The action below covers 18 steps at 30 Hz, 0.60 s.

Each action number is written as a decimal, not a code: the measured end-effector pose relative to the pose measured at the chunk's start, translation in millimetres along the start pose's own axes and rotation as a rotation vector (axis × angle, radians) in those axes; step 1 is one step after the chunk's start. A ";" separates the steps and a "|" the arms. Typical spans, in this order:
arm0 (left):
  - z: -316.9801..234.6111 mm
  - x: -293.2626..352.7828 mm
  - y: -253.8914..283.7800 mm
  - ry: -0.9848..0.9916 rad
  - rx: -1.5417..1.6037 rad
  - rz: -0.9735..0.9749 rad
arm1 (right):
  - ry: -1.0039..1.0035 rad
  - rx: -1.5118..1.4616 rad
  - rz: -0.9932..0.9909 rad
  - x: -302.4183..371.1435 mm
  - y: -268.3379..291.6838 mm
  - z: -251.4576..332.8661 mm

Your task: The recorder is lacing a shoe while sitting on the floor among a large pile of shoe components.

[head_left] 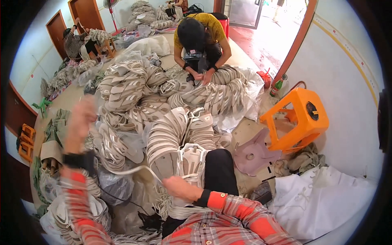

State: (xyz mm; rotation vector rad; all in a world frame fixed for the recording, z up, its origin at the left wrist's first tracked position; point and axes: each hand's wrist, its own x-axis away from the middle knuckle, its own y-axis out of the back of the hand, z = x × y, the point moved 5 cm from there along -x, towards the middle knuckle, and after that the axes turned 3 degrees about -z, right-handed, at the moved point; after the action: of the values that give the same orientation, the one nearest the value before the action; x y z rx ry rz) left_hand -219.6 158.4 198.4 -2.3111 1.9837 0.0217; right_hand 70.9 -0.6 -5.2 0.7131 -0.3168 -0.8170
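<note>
A beige and white shoe upper point(191, 163), threaded with white lace, rests across my lap. Beside it my right hand point(183, 190) is closed, gripping a white shoelace point(136, 168) that curves away to the left. My left hand point(83, 118) is raised at the left, smeared by motion, so its fingers and anything in them cannot be made out. Just beyond my knees, stacked uppers point(163, 136) fan out in rows. More loose laces point(163, 204) hang in a bunch below the upper on my lap.
Large heaps of uppers point(124, 83) fill the middle floor. A co-worker point(204, 36) in a yellow top bends over another pile. To the right stand an orange stool point(296, 118), a broken mauve plastic piece point(255, 153), a green bottle point(278, 85) and white cloth point(322, 204).
</note>
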 end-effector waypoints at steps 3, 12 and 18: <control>74.8 81.2 -106.6 0.238 -0.262 0.322 | 0.350 -0.037 0.073 21.9 -3.6 36.9; 183.5 171.4 -165.3 0.133 -0.715 0.363 | -0.359 -0.342 -0.102 26.9 82.2 -50.4; 185.9 173.3 -175.2 -0.019 -0.863 0.326 | -0.472 -0.639 0.138 23.3 71.7 -42.7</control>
State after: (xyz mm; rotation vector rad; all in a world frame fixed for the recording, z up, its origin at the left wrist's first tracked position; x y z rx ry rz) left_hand -10.5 28.9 11.7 -2.2804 2.6701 1.1151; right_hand 147.8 35.0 12.9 -0.1059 -0.4899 -0.8849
